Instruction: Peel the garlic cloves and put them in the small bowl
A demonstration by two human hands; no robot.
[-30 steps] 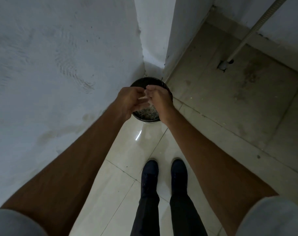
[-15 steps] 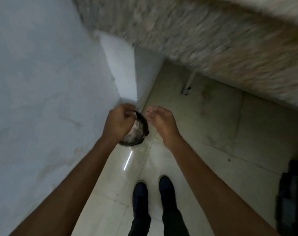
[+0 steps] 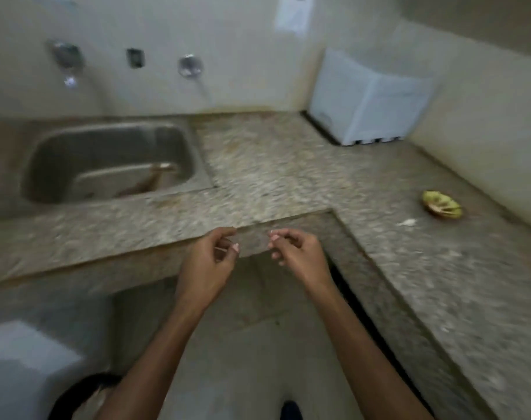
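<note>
Scanning left to right: sink [image 3: 76, 153] far left, set in the bench [image 3: 273, 165]. Left hand [image 3: 208, 265] fingers curled, perhaps pinching a pale sliver; cannot tell. Right hand [image 3: 299, 259] fingers loosely curled, nothing seen in them. Yellowish scrap [image 3: 441, 204] far right. No garlic or bowl in view. Cloves likely light, firm, papery-skinned; pinch at the root end.

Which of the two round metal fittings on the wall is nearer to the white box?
The right fitting, right of the dark square plate; the left fitting sits left of that plate.
</note>
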